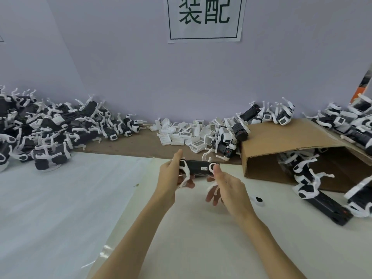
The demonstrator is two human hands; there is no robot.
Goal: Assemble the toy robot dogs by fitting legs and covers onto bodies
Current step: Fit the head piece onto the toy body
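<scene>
White paper sign (pixel 205 19) taped to far wall, top cut off by frame: two large dark characters "装配" inside a thin rectangular border. Black toy dog body (pixel 198 167) held near centre carries a small white label, print too small to read. White covers (pixel 185 132) piled at far centre show barcode stickers, unreadable.

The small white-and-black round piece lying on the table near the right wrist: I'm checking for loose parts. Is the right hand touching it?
Apart. The head view shows bare table between the small white-and-black round piece and the right hand.
</scene>
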